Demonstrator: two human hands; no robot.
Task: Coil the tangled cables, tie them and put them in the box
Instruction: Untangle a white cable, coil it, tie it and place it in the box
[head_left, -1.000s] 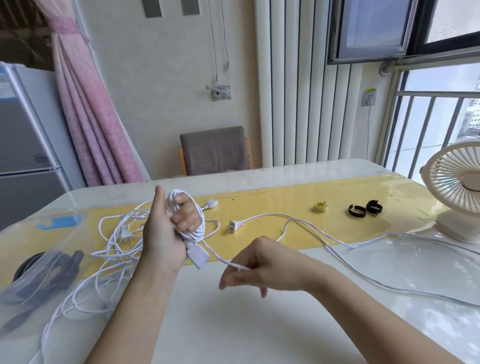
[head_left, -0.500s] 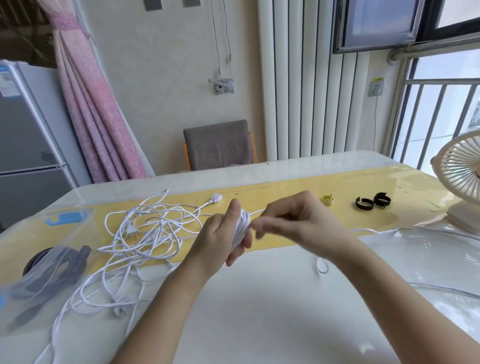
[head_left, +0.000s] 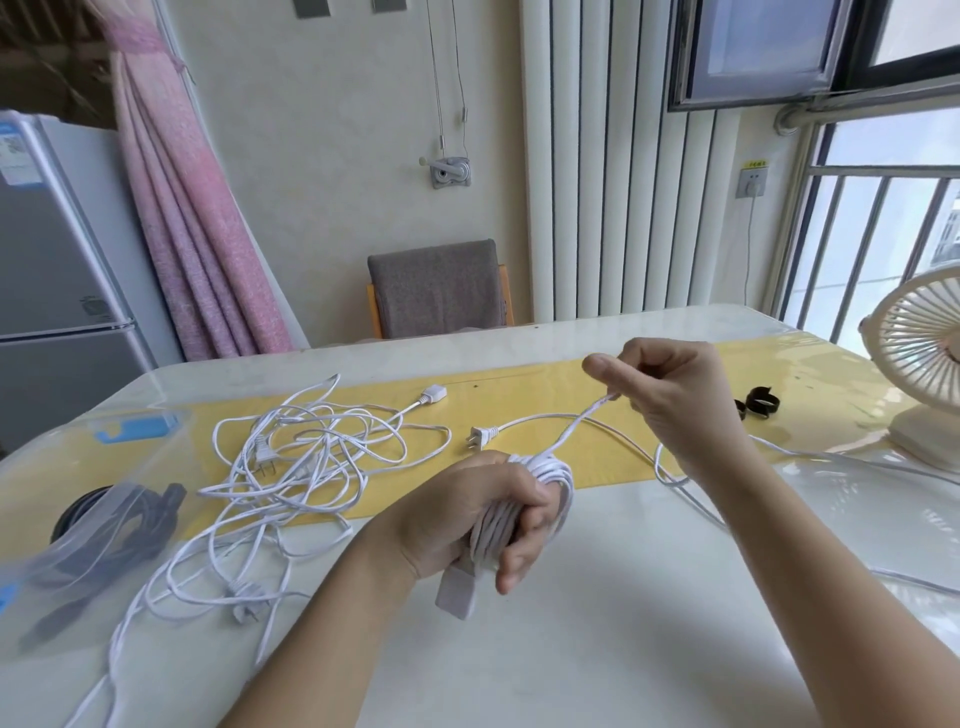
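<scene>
My left hand (head_left: 467, 514) grips a coil of white cable (head_left: 545, 470) wound around its fingers, with a white socket end (head_left: 456, 592) hanging below the palm. Up and to the right, my right hand (head_left: 670, 400) pinches the same cable's free length, which runs taut from the coil. That cable's plug (head_left: 475, 436) lies on the yellow mat. A tangle of white cables (head_left: 291, 467) sprawls to the left. The clear plastic box (head_left: 78, 551) at the left edge holds coiled black cables. Black ties (head_left: 758, 405) lie behind my right wrist.
A cream desk fan (head_left: 924, 364) stands at the table's right edge, and a thin cable trails toward it. A grey chair (head_left: 436, 291) stands behind the table's far side. The yellow mat (head_left: 530, 400) crosses the white table (head_left: 571, 623).
My right hand has pulled away from the left, up and to the right, drawing the cable out. My left hand has dropped lower and turned, so the coil and socket end show.
</scene>
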